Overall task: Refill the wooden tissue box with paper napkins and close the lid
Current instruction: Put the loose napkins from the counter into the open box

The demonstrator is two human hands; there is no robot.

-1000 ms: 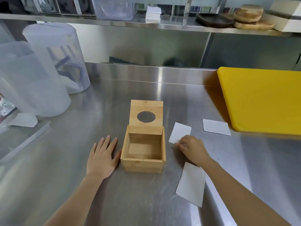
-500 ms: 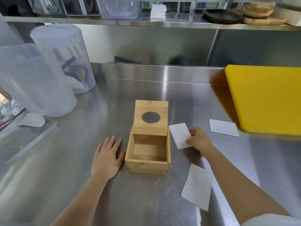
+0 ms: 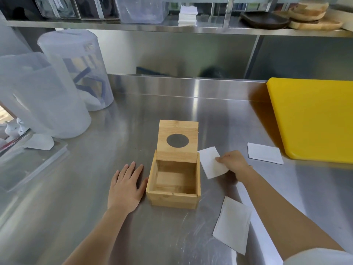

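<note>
The wooden tissue box [image 3: 172, 198] stands on the steel counter, empty inside. Its lid [image 3: 178, 131], with a round hole, is tipped up at the back. My left hand [image 3: 125, 186] lies flat on the counter, fingers spread, thumb against the box's left wall. My right hand [image 3: 234, 163] pinches a white napkin [image 3: 210, 163] just right of the box, lifted at an angle. A second napkin [image 3: 232, 224] lies near the front right, a third napkin [image 3: 264, 153] by the yellow board.
A yellow cutting board [image 3: 313, 119] fills the right side. Two tall translucent plastic containers [image 3: 57, 88] stand at the left, with a clear lid [image 3: 32, 165] lying in front. A shelf above holds a napkin stack [image 3: 188, 15], bins and wooden plates [image 3: 309, 15].
My right hand has taken hold of the napkin beside the box and raised it off the counter. My left hand has stayed flat beside the box.
</note>
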